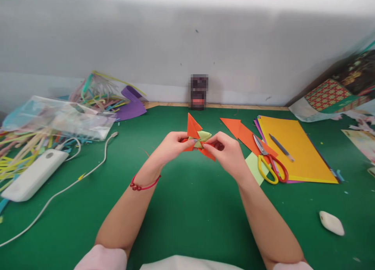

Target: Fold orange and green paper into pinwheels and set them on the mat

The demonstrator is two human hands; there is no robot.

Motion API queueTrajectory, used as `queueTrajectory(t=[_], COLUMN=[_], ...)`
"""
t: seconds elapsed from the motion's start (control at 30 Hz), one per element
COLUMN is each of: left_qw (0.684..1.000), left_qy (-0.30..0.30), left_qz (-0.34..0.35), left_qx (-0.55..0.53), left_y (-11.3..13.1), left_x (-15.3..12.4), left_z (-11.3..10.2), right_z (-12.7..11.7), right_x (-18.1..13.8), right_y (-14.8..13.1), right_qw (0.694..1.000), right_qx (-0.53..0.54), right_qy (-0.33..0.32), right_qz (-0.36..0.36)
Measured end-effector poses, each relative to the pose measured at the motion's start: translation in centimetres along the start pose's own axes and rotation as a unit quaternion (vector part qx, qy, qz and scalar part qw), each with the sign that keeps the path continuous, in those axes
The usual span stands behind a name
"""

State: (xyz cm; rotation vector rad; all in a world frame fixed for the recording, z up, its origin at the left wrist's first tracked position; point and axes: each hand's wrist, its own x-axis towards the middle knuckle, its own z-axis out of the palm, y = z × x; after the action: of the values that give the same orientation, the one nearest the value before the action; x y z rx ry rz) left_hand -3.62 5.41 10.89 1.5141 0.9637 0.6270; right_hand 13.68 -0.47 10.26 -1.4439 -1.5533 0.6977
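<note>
Between my two hands is a folded paper piece point(193, 125) in orange and pale green, with pointed orange flaps above and below a light green middle. My left hand point(174, 148) pinches its left side between thumb and fingers. On the right side, my right hand point(225, 149) grips the lower right part with thumb and fingertips. Both hands are closed on the paper, and the fingers cover some of its folds. Just right of my right hand lie orange paper pieces point(249, 136) and a light green sheet point(252, 165).
Yellow-and-red-handled scissors point(268, 160) rest partly on orange paper beside a yellow sheet stack point(307, 156) bearing a grey pen point(281, 147). A white eraser-like object point(332, 223) lies front right. At left are a power bank point(36, 176), cable point(93, 169) and paper strips point(32, 147).
</note>
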Motion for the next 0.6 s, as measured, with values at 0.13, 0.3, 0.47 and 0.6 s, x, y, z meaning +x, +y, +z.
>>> queueTrajectory(t=[0.13, 0.3, 0.47, 0.6], left_qw=[0.999, 0.997, 0.999, 0.999], left_qy=[-0.001, 0.004, -0.001, -0.015], left_qz=[-0.003, -0.003, -0.017, -0.008], left_qx=[-0.048, -0.071, -0.046, -0.027], left_y=[-0.32, -0.8, -0.77, -0.76], left_x=[0.22, 0.44, 0.37, 0.31], left_z=[0.19, 0.4, 0.18, 0.1], right_z=[0.09, -0.1, -0.26, -0.44], right_x=[0.02, 0.1, 0.0, 0.16], right_y=[-0.08, -0.22, -0.17, 0.08], right_qw=[0.999, 0.998, 0.997, 0.994], right_qx=[0.009, 0.023, 0.04, 0.063], right_qy=[0.034, 0.044, 0.018, -0.011], right_qz=[0.015, 0.044, 0.058, 0.089])
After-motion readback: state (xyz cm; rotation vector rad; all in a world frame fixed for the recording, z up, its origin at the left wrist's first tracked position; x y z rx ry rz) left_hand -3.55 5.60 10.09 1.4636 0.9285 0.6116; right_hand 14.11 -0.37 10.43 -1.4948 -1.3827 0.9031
